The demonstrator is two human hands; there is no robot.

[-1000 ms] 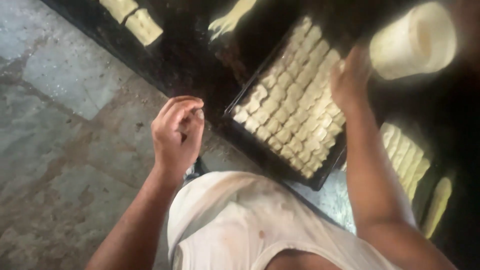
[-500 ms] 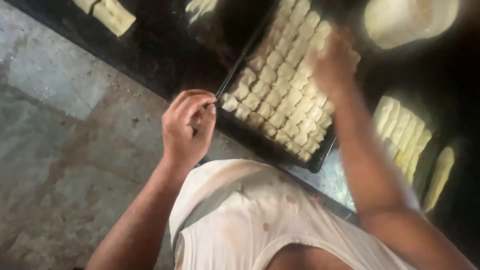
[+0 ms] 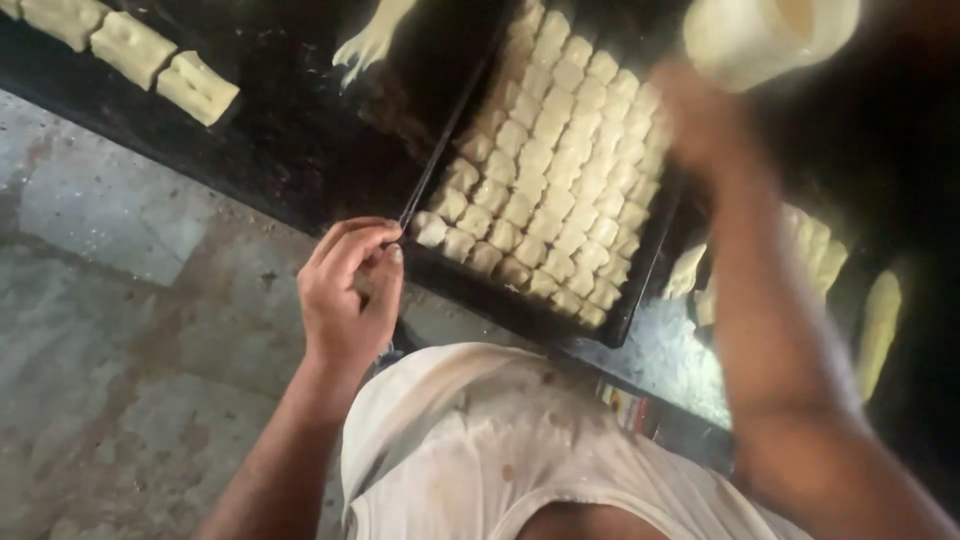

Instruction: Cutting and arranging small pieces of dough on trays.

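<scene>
A left hand (image 3: 348, 290) is curling its fingers around the near corner of a black rectangular metal tray (image 3: 520, 300) filled with pale dough pieces (image 3: 560, 170). The right hand (image 3: 705, 125), blurred, is hovering above the tray; its grip is unclear.

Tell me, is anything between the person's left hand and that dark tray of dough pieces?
Nothing visible. The left hand is curled right at the corner of the dark tray, apparently gripping its edge; no object lies between them.
</scene>
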